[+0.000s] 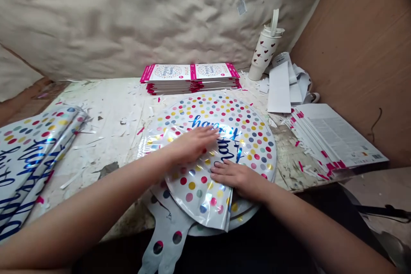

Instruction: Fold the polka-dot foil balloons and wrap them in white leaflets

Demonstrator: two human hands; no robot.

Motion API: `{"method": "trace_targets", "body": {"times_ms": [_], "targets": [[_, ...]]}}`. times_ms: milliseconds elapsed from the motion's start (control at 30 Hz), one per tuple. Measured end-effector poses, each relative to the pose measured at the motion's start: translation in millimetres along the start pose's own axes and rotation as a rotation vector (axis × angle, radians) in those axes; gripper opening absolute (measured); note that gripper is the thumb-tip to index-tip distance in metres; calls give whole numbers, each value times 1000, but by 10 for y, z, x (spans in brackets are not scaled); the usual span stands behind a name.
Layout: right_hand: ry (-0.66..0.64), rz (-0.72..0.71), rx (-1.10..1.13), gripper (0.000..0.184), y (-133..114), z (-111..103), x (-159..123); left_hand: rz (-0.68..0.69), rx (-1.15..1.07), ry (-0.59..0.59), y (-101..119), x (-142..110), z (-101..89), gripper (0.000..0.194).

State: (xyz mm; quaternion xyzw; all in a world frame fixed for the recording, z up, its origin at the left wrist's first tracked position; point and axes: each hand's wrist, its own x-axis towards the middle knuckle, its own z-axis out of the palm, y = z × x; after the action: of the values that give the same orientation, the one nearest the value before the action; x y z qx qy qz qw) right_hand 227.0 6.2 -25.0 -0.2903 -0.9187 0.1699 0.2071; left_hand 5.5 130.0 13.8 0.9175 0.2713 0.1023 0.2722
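L hand (192, 145), R hand (239, 177) lay flat on foil balloon (247, 137), grips apart.
Pkg stack (191, 79) sat behind, tumbler (265, 53) back R, folded balloons (32, 158) L on desk (105, 137).

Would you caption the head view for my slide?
Left hand and right hand press a dotted foil balloon on a table.

A round foil balloon (239, 115), silver with coloured polka dots and blue lettering, lies flat, its near side folded over.
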Motion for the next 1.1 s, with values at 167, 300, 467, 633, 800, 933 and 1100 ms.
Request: {"method": "trace_targets", "body": {"times_ms": [167, 300, 467, 633, 800, 933, 1100], "targets": [[152, 81, 20, 35, 111, -153, -179, 82, 388, -133, 232, 93, 408, 53], [139, 24, -22, 31, 71, -154, -270, 130, 416, -109, 310, 118, 474, 53], [-16, -6, 102, 32, -52, -172, -298, 42, 371, -96, 445, 274, 592, 55], [-15, 452, 433, 27, 5, -338, -229, -34, 254, -103, 230, 100, 489, 55], [119, 1112, 874, 35, 157, -453, 88, -239, 296, -74, -344, -717, 26, 53], [54, 1291, 962, 27, 240, -463, 338, -619, 357, 194, -228, -1021, -179, 58], [-7, 1358, 834, 24, 302, -525, 450, -217, 344, 41, 561, -835, 300, 61]]}}
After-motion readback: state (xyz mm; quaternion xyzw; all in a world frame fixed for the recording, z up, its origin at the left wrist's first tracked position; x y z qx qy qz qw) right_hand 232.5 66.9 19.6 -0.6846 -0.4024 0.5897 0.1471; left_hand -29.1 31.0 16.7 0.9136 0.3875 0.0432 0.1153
